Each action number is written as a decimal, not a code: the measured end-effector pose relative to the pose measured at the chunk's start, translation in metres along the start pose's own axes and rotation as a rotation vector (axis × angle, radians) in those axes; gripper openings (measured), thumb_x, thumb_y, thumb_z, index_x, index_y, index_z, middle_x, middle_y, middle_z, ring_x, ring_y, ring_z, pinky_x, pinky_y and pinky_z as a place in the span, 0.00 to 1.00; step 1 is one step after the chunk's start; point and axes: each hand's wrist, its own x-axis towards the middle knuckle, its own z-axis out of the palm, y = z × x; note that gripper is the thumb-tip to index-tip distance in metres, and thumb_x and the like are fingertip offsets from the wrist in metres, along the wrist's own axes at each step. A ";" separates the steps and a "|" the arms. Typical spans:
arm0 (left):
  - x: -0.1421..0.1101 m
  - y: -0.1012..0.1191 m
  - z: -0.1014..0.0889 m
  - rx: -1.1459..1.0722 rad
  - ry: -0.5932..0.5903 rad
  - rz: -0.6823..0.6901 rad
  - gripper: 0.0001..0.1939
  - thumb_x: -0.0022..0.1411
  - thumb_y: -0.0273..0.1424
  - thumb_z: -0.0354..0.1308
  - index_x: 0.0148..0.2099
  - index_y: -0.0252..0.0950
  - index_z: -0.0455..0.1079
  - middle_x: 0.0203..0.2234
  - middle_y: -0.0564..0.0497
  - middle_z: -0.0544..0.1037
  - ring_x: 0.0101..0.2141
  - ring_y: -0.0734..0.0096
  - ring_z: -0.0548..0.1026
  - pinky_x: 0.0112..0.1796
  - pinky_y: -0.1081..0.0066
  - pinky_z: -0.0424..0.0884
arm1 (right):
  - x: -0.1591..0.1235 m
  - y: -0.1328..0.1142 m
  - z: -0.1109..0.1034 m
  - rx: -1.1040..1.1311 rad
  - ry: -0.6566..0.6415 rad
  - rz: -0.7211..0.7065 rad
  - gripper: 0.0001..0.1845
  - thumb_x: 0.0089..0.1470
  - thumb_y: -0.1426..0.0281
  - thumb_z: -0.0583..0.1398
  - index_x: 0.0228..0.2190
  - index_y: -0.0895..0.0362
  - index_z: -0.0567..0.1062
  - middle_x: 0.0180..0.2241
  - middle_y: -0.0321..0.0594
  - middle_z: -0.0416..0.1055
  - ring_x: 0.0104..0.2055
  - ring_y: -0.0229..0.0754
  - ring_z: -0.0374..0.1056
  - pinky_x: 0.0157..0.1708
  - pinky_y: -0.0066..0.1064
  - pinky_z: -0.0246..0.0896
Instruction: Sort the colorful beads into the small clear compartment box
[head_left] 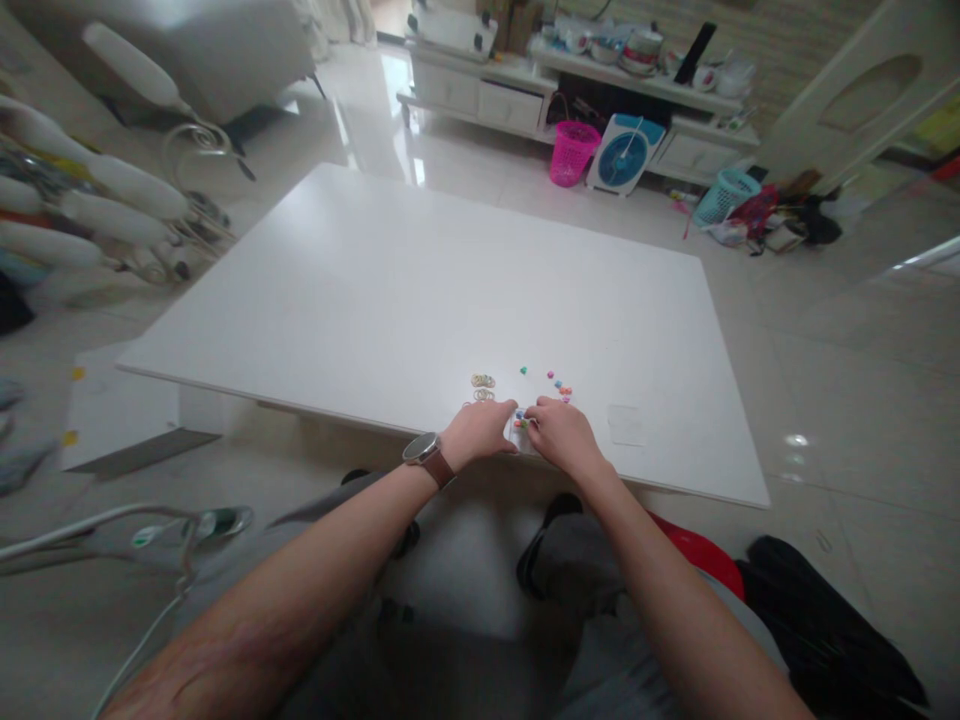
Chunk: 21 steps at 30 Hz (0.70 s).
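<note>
Both my hands rest at the near edge of a white table point(375, 290). My left hand point(480, 432), with a watch on the wrist, has its fingers curled and pinched toward small coloured beads point(522, 420) between the two hands. My right hand point(561, 432) is closed too, its fingertips meeting the left hand's at the same beads. What exactly each pinch holds is too small to tell. More loose coloured beads point(556, 384) lie just beyond my right hand. Several small metal rings point(483, 386) lie just beyond my left hand.
A small clear plastic bag point(627, 424) lies flat to the right of my hands. Past the table stand a pink basket point(571, 152), a blue fan point(624, 152), a teal basket point(724, 196) and a low white cabinet point(517, 100). White chair legs are at left.
</note>
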 end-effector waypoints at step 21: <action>0.000 0.001 0.000 -0.005 0.000 -0.002 0.24 0.59 0.42 0.64 0.54 0.38 0.67 0.43 0.41 0.80 0.44 0.49 0.79 0.41 0.60 0.73 | 0.000 -0.001 -0.001 -0.007 -0.021 -0.006 0.15 0.66 0.69 0.52 0.44 0.55 0.78 0.43 0.45 0.72 0.41 0.44 0.71 0.37 0.31 0.58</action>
